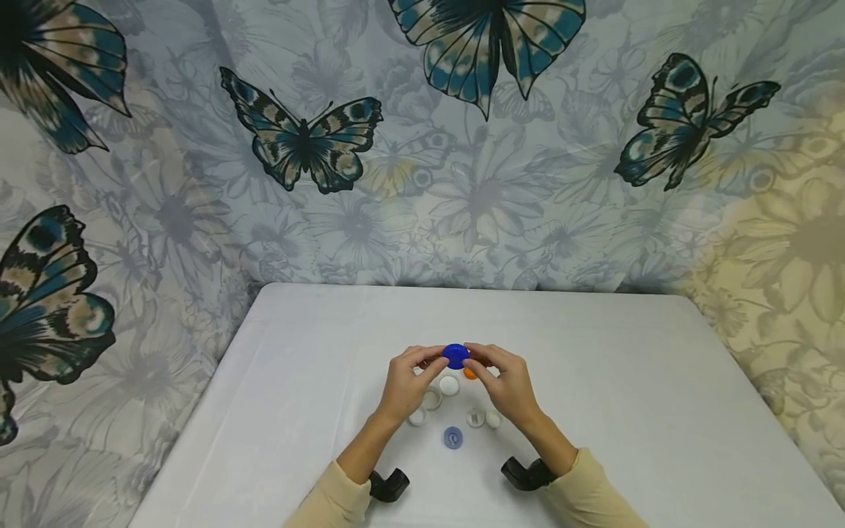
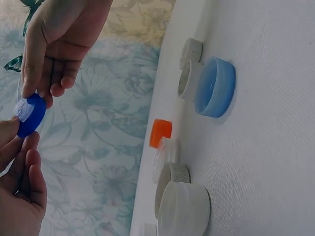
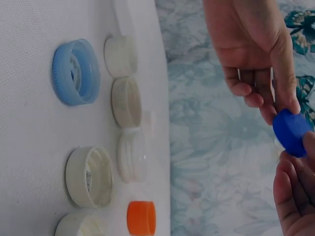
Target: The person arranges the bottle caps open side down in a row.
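A dark blue bottle cap (image 1: 455, 356) is held up above the white table, pinched from both sides. My left hand (image 1: 407, 375) grips its left edge between thumb and fingers, while my right hand (image 1: 507, 375) pinches the right edge the same way. In the left wrist view the dark blue cap (image 2: 32, 117) shows a whitish patch on one face; the right wrist view shows its smooth blue face (image 3: 290, 132). Below the hands lie a light blue cap (image 1: 452, 438), an orange cap (image 1: 470, 373) and several white caps, among them a white cap (image 1: 449, 386).
Two whitish caps (image 3: 89, 177) lie to the right of the light blue one. Black wrist mounts (image 1: 528, 474) sit at both wrists, low over the white table (image 1: 317, 345). Behind the table hangs butterfly-patterned cloth (image 1: 356, 227).
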`<state>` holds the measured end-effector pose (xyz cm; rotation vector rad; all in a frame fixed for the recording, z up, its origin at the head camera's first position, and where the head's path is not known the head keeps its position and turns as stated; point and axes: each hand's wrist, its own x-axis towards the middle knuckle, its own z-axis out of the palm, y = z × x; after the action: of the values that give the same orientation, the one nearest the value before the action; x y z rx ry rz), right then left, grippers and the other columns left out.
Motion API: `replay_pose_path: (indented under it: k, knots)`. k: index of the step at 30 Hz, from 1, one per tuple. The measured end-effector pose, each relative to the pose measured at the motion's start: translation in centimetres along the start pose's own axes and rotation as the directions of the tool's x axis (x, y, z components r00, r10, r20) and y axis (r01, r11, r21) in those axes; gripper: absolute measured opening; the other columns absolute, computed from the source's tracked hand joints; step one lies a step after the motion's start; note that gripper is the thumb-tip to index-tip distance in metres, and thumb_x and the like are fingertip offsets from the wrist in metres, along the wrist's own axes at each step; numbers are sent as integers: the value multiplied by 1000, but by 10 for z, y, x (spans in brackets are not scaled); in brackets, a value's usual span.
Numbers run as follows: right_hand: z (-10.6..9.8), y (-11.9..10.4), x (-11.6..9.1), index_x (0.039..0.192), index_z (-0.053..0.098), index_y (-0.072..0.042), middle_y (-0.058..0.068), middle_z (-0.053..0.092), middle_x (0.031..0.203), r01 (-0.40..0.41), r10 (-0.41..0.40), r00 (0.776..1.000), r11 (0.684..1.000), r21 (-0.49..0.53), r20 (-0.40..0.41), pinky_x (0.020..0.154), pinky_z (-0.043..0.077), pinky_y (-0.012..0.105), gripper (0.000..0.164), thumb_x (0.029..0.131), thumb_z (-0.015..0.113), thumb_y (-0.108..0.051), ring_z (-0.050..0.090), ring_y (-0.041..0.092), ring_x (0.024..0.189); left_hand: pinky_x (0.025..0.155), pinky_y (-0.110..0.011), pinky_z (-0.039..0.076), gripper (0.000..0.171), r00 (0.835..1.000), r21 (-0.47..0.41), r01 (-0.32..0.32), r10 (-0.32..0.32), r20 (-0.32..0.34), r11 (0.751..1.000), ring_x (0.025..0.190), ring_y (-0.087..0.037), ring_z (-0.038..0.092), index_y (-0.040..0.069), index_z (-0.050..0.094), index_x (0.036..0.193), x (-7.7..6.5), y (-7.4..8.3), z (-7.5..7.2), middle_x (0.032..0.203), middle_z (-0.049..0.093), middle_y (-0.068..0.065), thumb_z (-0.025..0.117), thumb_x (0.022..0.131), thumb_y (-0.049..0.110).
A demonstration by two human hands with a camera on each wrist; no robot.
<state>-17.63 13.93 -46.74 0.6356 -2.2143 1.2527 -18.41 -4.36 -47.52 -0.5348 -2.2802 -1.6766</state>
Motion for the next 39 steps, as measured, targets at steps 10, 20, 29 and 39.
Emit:
replay_pose_path:
  k: [10, 20, 29, 39]
  knots:
    - [-6, 2, 1, 109, 71, 2, 6, 68, 84, -14, 9, 995, 999, 45, 95, 63, 53, 25, 36, 75, 80, -2, 59, 13, 70, 76, -21, 51, 33, 992, 20, 24, -26, 126, 1000, 82, -12, 60, 5, 70, 118, 3, 0, -6, 88, 71, -7, 73, 87, 17]
    - [-10, 5, 3, 107, 72, 0, 4, 68, 89, -109, 107, 979, 994, 4, 175, 68, 54, 23, 34, 75, 82, -9, 59, 10, 74, 76, -24, 51, 35, 984, 114, -1, -20, 179, 993, 88, -15, 59, 7, 72, 114, 7, -3, -9, 91, 71, -4, 78, 82, 21]
    - [-6, 4, 8, 106, 72, 3, 5, 68, 88, -92, 94, 973, 996, -20, 211, 65, 53, 24, 35, 75, 82, -10, 60, 15, 72, 76, -27, 51, 34, 985, 172, -44, 15, 169, 984, 92, -19, 60, 7, 73, 111, 7, -8, -11, 97, 71, -4, 79, 80, 21]
    - [11, 6, 34, 107, 72, 2, 11, 69, 87, -52, 81, 945, 994, -100, 318, 65, 52, 25, 33, 79, 80, -14, 60, 18, 72, 75, -31, 52, 34, 984, 262, -53, 5, 179, 963, 90, -19, 60, 7, 72, 110, 23, -18, -31, 97, 71, -6, 80, 79, 20]
